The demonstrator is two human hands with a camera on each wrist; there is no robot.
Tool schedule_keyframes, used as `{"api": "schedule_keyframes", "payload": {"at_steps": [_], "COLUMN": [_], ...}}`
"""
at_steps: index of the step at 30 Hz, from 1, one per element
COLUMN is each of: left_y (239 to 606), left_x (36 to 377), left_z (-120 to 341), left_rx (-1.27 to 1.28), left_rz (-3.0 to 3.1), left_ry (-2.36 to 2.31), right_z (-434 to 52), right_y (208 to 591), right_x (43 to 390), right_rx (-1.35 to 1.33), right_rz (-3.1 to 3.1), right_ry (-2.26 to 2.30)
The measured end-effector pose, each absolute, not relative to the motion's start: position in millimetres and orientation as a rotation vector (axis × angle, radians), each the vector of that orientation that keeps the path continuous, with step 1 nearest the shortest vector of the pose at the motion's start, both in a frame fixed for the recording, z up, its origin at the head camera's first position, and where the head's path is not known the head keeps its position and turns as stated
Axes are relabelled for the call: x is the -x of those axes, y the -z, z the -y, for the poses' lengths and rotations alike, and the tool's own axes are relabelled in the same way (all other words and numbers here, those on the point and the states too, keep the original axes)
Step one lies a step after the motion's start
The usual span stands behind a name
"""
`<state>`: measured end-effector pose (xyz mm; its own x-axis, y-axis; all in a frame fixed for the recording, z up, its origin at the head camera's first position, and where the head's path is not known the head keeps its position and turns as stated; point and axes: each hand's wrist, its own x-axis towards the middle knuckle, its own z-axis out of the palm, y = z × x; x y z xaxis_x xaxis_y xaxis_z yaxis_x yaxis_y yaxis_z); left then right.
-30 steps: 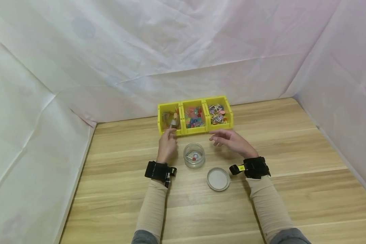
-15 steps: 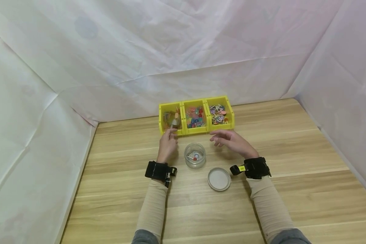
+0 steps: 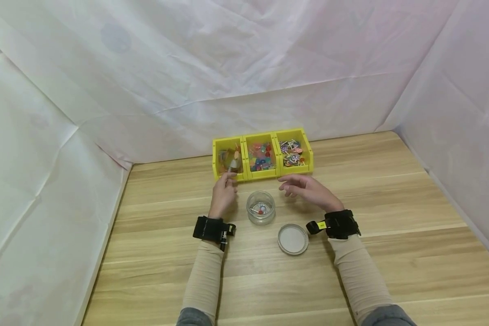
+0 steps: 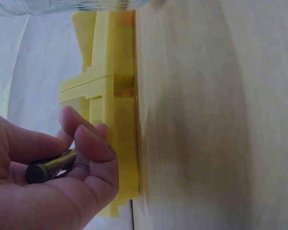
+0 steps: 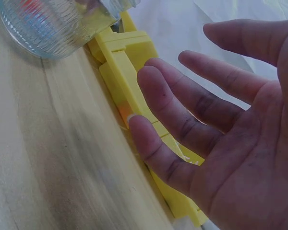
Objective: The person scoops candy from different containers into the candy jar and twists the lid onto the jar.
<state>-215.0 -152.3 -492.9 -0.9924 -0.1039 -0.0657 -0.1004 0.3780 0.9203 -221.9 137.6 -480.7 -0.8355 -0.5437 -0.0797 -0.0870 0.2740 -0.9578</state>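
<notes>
My left hand (image 3: 223, 192) is at the front of the left yellow bin (image 3: 216, 156). Its curled fingers pinch a slim metal tool with a dark round end (image 4: 41, 172). The silvery far part of the tool (image 3: 233, 164) reaches over the bin, with a small orange piece at its tip; the exact kind cannot be made out. My right hand (image 3: 309, 192) hovers before the right yellow bin (image 3: 307, 164), fingers loosely bent and holding nothing. Between the hands stands a glass jar (image 3: 261, 219), upright without its lid, with a few small red and white pieces inside.
The round lid (image 3: 292, 240) lies on the wooden table (image 3: 252, 290) to the right of the jar. Colourful beads fill the middle bin (image 3: 262, 174); striped lollipop-like pieces (image 3: 292, 154) fill the right one. A white sheet (image 3: 179, 127) hangs close behind the bins.
The tool in my left hand has tilted slightly, its orange-tipped end a little higher in the left bin. My right hand has shifted slightly left. The jar and lid stay put.
</notes>
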Motion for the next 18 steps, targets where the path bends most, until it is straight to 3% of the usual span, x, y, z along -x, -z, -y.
{"api": "schedule_keyframes", "payload": {"at_steps": [18], "left_y": [487], "left_x": [208], "left_z": [155], "left_rx": [-0.161], "left_rz": [2.599], "left_ry": [1.726], "right_z": [-127], "right_y": [484], "right_x": [217], "right_rx": [0.807], "right_rz": [-2.139], "right_ry": [1.361]}}
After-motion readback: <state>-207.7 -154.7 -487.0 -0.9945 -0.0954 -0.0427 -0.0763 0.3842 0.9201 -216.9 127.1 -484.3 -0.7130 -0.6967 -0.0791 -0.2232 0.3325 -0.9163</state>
